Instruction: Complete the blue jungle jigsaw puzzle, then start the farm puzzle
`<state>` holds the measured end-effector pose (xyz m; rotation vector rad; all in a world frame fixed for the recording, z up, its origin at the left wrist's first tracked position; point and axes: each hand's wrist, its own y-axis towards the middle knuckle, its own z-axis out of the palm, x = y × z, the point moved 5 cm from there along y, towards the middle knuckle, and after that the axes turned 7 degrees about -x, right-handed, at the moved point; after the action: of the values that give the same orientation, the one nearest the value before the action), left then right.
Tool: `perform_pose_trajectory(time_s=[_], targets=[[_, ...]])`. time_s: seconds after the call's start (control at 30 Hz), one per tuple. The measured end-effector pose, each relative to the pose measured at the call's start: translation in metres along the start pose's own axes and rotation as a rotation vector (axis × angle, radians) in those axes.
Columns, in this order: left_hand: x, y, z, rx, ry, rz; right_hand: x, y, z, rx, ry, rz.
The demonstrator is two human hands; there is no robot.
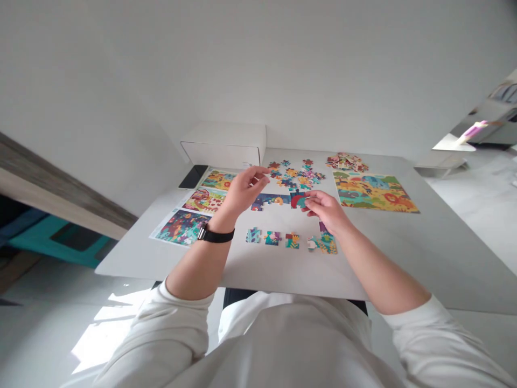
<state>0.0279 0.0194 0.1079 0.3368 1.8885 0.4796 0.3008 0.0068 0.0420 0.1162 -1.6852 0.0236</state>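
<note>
As seen from the head view, my right grip (326, 211) is narrow, thumb and fingers closed on the right edge of a red-and-teal puzzle piece (299, 201). This piece lies at the right end of a dark blue strip (264, 200); whether the two interlock I cannot tell. My left grip (247, 189) is loosely parted, with nothing visible between thumb and fingers, above the worktop (262, 275) near the strip's left end. Beyond both hands, loose pieces (302, 175) are spread; a denser heap (346, 161) lies to their right, behind a jungle picture (371, 191). Nearer me, a row of pieces (273, 237) ends at right in a yellow-and-green cluster (326, 244). At left: a sheet of three pictures (183, 226), a dark phone (194, 177) and, behind, a white box (222, 153).
</note>
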Motion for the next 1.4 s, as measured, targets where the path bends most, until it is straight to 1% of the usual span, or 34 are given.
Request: perform_pose_trajectory(time_s=[0.1, 0.2, 0.3, 0.37, 0.53, 0.83, 0.97, 1.03, 1.1, 1.2, 1.3, 1.4], targets=[[0.015, -0.029, 0.015, 0.089, -0.054, -0.13, -0.007, -0.006, 0.015, 0.01, 0.023, 0.025], [0.025, -0.048, 0.035, 0.139, -0.162, -0.259, -0.017, -0.01, 0.025, 0.016, 0.018, 0.045], [0.03, -0.053, 0.053, 0.199, -0.242, -0.324, -0.023, -0.011, 0.027, 0.031, -0.006, 0.041], [0.033, -0.054, 0.059, 0.226, -0.276, -0.356, -0.028, -0.012, 0.027, 0.047, -0.031, 0.041], [0.04, -0.055, 0.061, 0.25, -0.292, -0.371, -0.035, -0.013, 0.03, 0.084, -0.07, 0.032], [0.044, -0.055, 0.056, 0.197, -0.315, -0.375, -0.037, -0.014, 0.033, 0.114, -0.086, -0.007], [0.047, -0.053, 0.054, 0.191, -0.295, -0.354, -0.036, -0.013, 0.029, 0.09, -0.099, -0.078], [0.049, -0.05, 0.049, 0.182, -0.277, -0.339, -0.036, -0.013, 0.027, 0.083, -0.115, -0.111], [0.051, -0.047, 0.04, 0.18, -0.243, -0.319, -0.036, -0.013, 0.026, 0.081, -0.135, -0.117], [0.055, -0.041, 0.02, 0.17, -0.165, -0.302, -0.037, -0.014, 0.025, 0.081, -0.157, -0.111], [0.059, -0.034, -0.003, 0.124, -0.096, -0.326, -0.038, -0.014, 0.025, 0.087, -0.164, -0.106], [0.062, -0.032, -0.017, 0.111, -0.042, -0.365, -0.038, -0.015, 0.025, 0.094, -0.168, -0.097]])
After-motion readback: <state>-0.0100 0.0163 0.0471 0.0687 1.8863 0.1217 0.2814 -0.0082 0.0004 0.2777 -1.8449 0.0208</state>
